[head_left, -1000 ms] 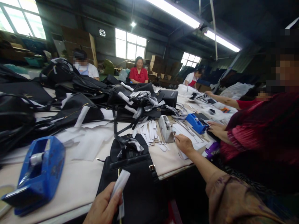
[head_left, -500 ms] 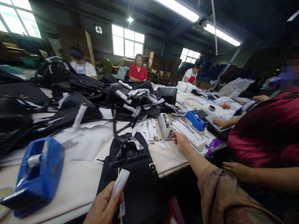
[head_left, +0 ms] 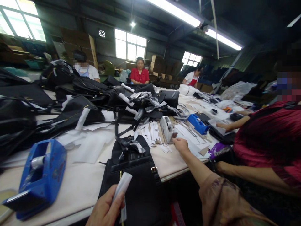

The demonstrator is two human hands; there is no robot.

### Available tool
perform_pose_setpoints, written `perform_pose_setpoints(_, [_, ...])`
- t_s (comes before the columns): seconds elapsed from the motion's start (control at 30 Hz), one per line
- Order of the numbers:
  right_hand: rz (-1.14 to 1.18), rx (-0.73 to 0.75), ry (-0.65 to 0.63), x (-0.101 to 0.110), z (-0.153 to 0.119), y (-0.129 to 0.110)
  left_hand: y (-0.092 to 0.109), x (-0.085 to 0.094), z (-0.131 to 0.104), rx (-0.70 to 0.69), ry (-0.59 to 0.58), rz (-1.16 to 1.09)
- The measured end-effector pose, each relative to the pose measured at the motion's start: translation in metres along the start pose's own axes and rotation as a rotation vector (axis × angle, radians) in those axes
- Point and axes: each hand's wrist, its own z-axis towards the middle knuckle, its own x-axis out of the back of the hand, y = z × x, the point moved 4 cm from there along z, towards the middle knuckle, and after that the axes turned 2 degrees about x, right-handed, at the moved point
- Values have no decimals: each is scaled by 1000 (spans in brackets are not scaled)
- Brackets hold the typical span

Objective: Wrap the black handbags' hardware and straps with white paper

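My left hand [head_left: 108, 205] is closed around a folded white paper strip [head_left: 124, 185], pinched between thumb and fingers. It is over the front of a black leather-look backpack [head_left: 143, 182], beside a gold zipper. The bag leans against the table edge, with a buckled strap at its side and its wrapped top handle upward. Stretched forward, my right hand [head_left: 180, 145] has its fingertips pinched at the front cutter of a grey tape dispenser [head_left: 166, 128]. Clear tape seems to be between those fingertips, though it is barely visible.
A large blue tape dispenser [head_left: 43, 179] stands at left, a smaller blue one [head_left: 198, 124] at right. Cut paper strips [head_left: 152, 131] lie beside the grey dispenser. Black bags [head_left: 89, 84] are heaped behind. A co-worker in dark red [head_left: 265, 138] works close on my right; several others sit farther back.
My right hand has dropped slightly and stays at the dispenser's front. My left hand still grips the paper strip. The view has shifted slightly, and the right-hand co-worker's arms have moved.
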Motion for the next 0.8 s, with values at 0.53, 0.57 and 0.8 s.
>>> perform_pose_setpoints(0.53, [-599, 636, -240, 25, -153, 14, -10, 2, 0, -46, -78, 63])
perform_pose_setpoints(0.57, [-628, 661, -269, 26, -155, 13, -11, 2, 0, -42, -81, 66])
perform_pose_setpoints(0.8, [-437, 549, -208, 59, -119, -14, -20, 1, 5, -21, -108, 108])
